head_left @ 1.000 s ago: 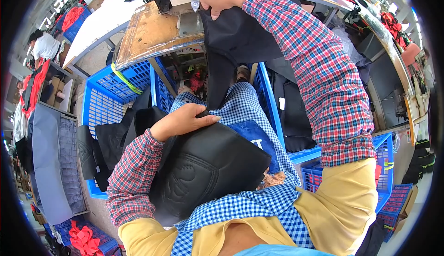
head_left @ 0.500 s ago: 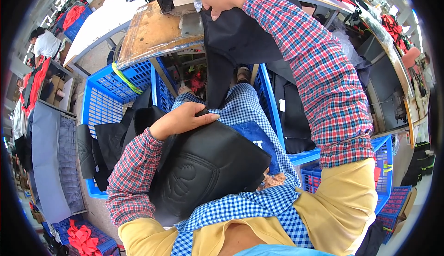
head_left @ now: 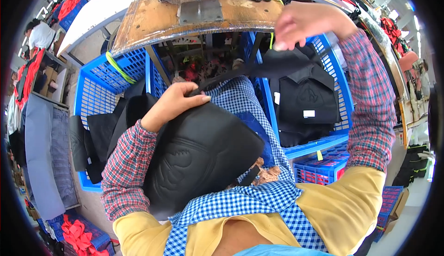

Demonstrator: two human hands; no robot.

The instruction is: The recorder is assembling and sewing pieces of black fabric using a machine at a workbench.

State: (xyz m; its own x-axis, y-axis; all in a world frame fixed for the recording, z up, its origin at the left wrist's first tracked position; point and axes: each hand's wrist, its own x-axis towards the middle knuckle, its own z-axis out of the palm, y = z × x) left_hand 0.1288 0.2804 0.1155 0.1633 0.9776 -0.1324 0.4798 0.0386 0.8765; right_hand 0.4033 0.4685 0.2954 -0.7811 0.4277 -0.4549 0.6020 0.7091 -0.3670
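My left hand (head_left: 170,102) is closed on the top edge of a black leather-like panel (head_left: 199,159) with an embossed design, which lies over my lap. A second black piece (head_left: 282,66), smeared by motion, stretches from beside my left fingers toward the basket on the right. Above that piece, my right hand (head_left: 312,24) is raised near the table's right corner. Its fingers are slightly blurred and loosely curved, apart from one another, with a visible gap to the black piece. Nothing shows between them.
A worn wooden machine table (head_left: 148,20) with a metal plate (head_left: 200,11) stands ahead. Blue plastic baskets flank my legs: the left basket (head_left: 99,87) and right basket (head_left: 335,54) hold black pieces. A grey-covered rack (head_left: 41,154) stands at far left.
My right hand has moved from the machine head rightward over the right basket. The black piece has left the table and swung down to the right. My left hand still grips the embossed panel.
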